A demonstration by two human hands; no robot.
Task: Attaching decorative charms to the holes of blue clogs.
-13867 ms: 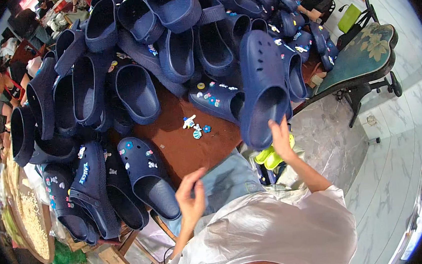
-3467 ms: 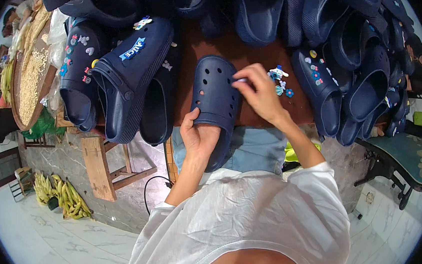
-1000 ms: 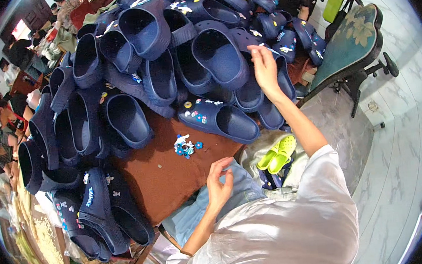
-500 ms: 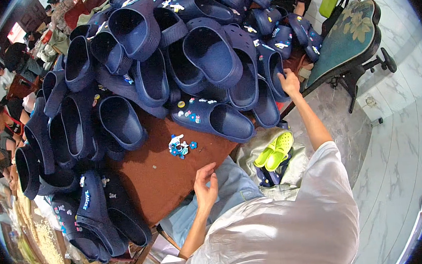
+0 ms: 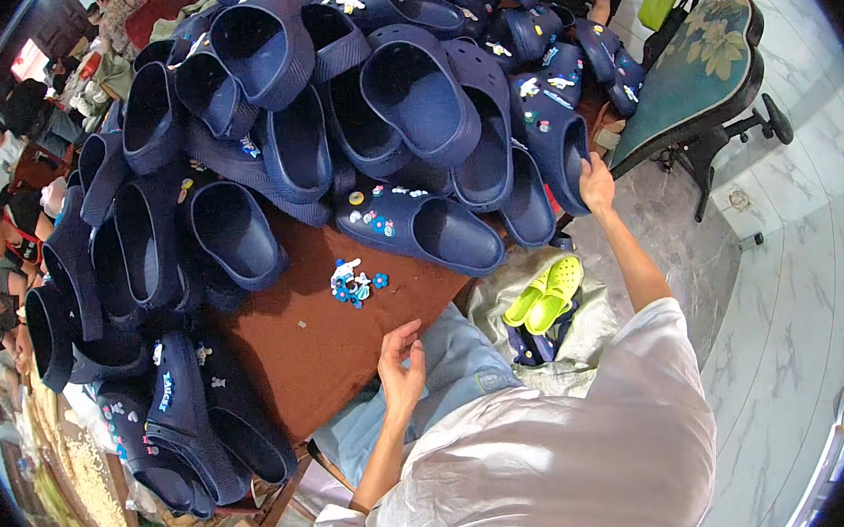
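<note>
The navy clog [image 5: 561, 154] has shifted rightward, heel pinched in the right grip [image 5: 597, 188]; left grip [image 5: 401, 370] half-curled, empty.

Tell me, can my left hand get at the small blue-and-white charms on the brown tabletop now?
Probably yes. Your left hand looks empty, and only bare brown tabletop shows between it and the charms; the navy clogs lie clear of them.

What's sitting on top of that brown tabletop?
Navy clogs are heaped along its far and left sides, and a few blue and white charms lie on the bare tabletop. The right hand holds one clog at the heel. Whatever lies under those clogs is covered.
</note>
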